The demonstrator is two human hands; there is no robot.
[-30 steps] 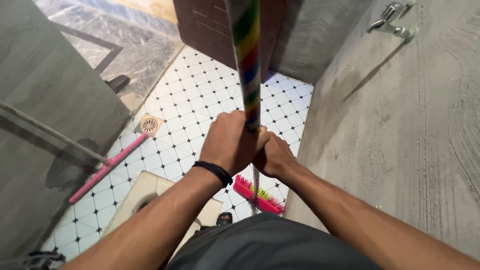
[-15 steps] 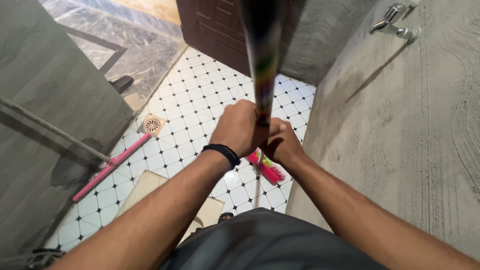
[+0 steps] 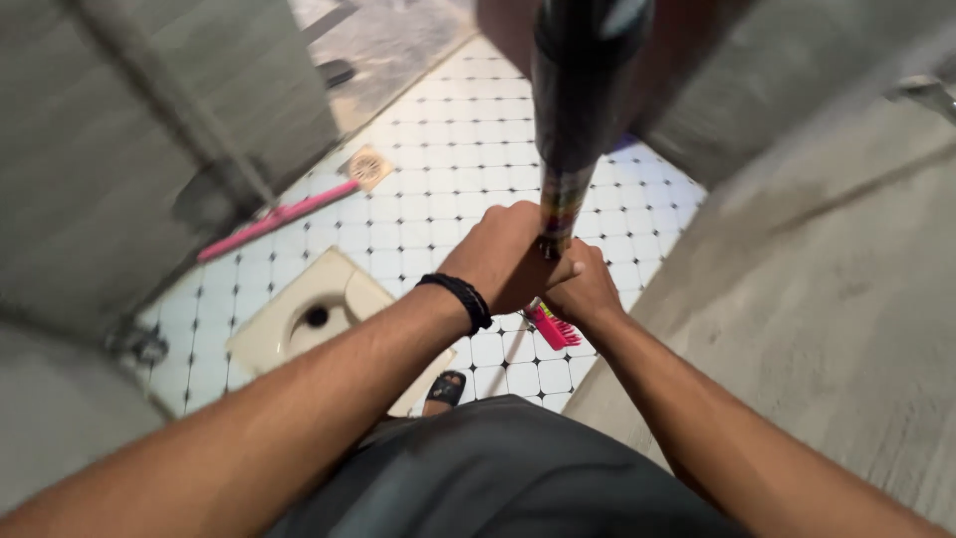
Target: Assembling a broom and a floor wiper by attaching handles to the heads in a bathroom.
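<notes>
Both my hands grip one long broom handle point(image 3: 583, 95), dark at the top and striped in several colours lower down. My left hand point(image 3: 508, 257), with a black band at the wrist, is closed around the pole above my right hand point(image 3: 586, 289), which holds it just below. The pink bristle head point(image 3: 551, 326) shows under my hands, down on the white tiled floor point(image 3: 448, 169) close to the right wall.
A cream squat toilet pan point(image 3: 309, 319) lies at lower left beside my sandalled foot point(image 3: 444, 390). A pink stick point(image 3: 279, 216) lies by the round floor drain point(image 3: 369, 166). Grey walls close in left and right; a dark door is at the far end.
The view has swung and tilted, blurring. The brush head has slid nearer my feet and the right wall. Both hands keep their hold on the pole.
</notes>
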